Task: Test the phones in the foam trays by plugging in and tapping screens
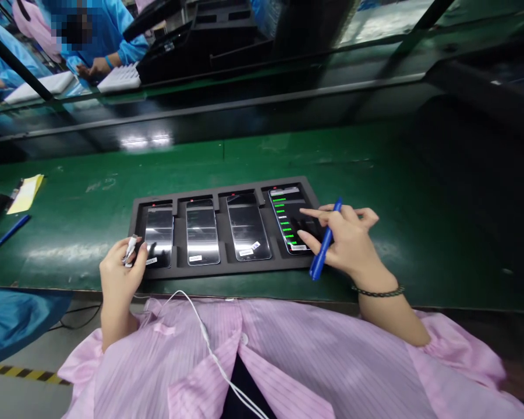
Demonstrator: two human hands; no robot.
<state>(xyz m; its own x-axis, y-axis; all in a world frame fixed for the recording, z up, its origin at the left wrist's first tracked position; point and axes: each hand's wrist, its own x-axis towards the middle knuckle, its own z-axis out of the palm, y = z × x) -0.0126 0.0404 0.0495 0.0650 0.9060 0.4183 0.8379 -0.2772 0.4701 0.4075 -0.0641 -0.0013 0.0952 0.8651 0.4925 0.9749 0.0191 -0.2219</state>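
A black tray (pixel 181 270) lies on the green belt with several phones in its slots. The rightmost phone (pixel 288 218) is lit and shows green lines; the others are dark. My right hand (pixel 347 241) holds a blue pen (pixel 325 241) and touches that lit screen with thumb and forefinger. My left hand (pixel 120 270) rests at the tray's left corner, closed on a white cable plug (pixel 130 250) beside the leftmost phone (pixel 159 235). The white cable (pixel 205 337) runs down over my pink coat.
A yellow notepad (pixel 26 193) and a second blue pen (pixel 9 233) lie on the belt at the left. Across the belt, a person in a blue coat (pixel 102 35) works at white trays (pixel 120 78). Dark equipment (pixel 484 145) stands at the right.
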